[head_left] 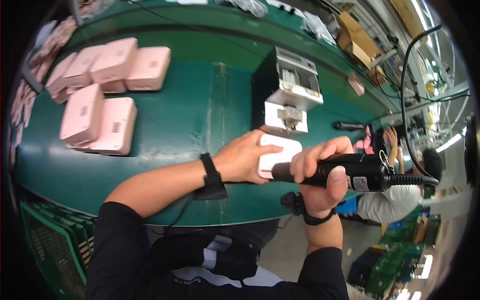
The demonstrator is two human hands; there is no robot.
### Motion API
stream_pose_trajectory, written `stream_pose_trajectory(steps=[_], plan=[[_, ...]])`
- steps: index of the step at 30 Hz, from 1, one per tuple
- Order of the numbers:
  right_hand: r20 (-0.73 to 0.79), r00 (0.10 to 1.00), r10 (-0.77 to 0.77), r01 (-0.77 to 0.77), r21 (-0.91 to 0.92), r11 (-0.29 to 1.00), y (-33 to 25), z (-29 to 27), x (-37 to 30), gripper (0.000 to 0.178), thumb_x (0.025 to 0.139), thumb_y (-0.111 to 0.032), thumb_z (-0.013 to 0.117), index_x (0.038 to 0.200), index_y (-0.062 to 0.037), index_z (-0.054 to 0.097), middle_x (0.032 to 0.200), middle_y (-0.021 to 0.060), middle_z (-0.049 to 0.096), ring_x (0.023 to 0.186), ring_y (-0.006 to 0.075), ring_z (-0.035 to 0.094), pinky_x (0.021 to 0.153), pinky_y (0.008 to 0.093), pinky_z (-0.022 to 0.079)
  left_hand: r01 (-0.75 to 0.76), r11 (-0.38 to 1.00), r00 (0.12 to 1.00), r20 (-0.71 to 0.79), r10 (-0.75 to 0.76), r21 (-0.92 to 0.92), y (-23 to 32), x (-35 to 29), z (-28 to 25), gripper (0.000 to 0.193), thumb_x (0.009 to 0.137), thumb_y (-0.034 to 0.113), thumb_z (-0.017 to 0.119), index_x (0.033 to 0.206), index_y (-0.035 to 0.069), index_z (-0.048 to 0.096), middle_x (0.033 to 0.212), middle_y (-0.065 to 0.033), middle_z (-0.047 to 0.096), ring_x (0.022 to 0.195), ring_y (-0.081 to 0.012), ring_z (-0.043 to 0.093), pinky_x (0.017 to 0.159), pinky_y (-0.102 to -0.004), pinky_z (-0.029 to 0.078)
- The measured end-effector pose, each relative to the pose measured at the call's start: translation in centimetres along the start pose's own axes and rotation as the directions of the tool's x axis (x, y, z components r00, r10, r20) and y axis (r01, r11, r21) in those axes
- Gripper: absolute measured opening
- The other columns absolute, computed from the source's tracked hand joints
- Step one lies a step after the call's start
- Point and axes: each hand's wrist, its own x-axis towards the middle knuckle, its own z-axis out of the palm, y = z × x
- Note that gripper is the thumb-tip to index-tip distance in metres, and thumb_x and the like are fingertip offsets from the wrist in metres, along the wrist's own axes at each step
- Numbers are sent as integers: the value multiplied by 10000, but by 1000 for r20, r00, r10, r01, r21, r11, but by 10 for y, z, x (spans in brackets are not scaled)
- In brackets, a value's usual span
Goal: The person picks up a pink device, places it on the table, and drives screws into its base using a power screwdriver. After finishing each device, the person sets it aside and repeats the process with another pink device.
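Pink boxes (114,60) are piled up well off to the left of the left hand (242,157). That hand's half-open, fingers a bit spread, with hold of a small pale housing (272,159) by its left side. Just beyond its fingers there's a black-and-grey fixture (300,95). Right hand (320,195) is curled snug around a black corded tool (357,165), front end over the housing, can't tell if they're touching.

Your black cylindrical tool (364,165) looks plastic, your rounded pale box (281,149) smooth plastic. Your green tabletop (172,120) appears faintly glossy.
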Motion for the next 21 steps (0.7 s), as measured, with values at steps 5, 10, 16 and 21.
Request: stream_pose_trajectory(steps=[5,10,16,21], plan=[[15,964,-266,251,285,925,-35,-16,14,446,930,-477,580,1032,-61,458,660,50,515,473,152,494,513,326,447,235,967,962,162,-218,-94,23,-12,-34,742,660,387,867,1313,153,604,1235,-198,561,1144,-350,578,1003,-415,478],[-223,899,-377,414,152,897,-50,-61,13,353,984,-401,523,1030,-54,480,676,44,512,493,130,482,510,297,423,572,288,775,389,-498,-768,32,-63,-58,694,875,516,696,1336,16,553,1217,-224,620,1097,-295,639,949,-351,524],[-454,829,-326,309,-114,944,3,-127,21,225,1012,-278,513,1024,-53,502,691,32,496,519,125,473,519,288,414,581,-215,584,586,-561,-785,16,-124,-100,575,1014,428,518,1319,-60,519,1190,-219,650,1033,-259,680,894,-332,557],[-487,831,-268,200,-188,962,44,-152,19,166,997,-208,552,991,-46,514,678,26,483,504,126,466,498,278,410,610,-22,549,442,-709,-792,23,-134,-97,473,1051,336,465,1300,-61,526,1137,-197,676,990,-248,693,864,-340,567]])
